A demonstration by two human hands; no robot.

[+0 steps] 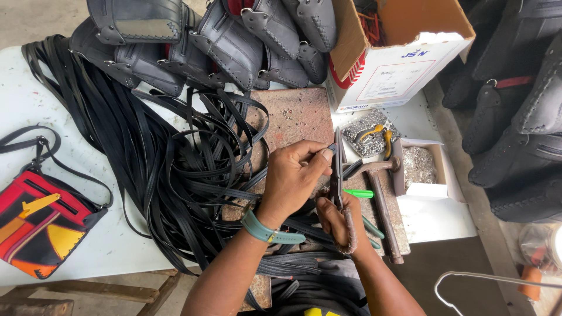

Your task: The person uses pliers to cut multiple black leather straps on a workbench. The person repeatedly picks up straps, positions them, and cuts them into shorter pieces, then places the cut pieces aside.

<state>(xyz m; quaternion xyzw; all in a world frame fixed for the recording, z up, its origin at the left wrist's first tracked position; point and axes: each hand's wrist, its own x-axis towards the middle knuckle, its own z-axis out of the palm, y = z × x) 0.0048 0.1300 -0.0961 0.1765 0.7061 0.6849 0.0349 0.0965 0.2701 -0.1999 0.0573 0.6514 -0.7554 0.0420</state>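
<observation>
Right hand [339, 219] fisted round pliers [336, 175], tool upright over stone block [293, 117]; left hand [293, 175], palm down, fingertips pinching black strap end [332, 148] at plier tip; hammer [380, 199] just beside.

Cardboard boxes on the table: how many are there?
2. A large open box stands at the table's far edge; a small white box of metal bits sits right of the hammer. Others may be hidden.

Open brown-and-white carton [398, 55] at top – pale label [391, 79]; small white box [430, 175], probably cardboard, below.
</observation>
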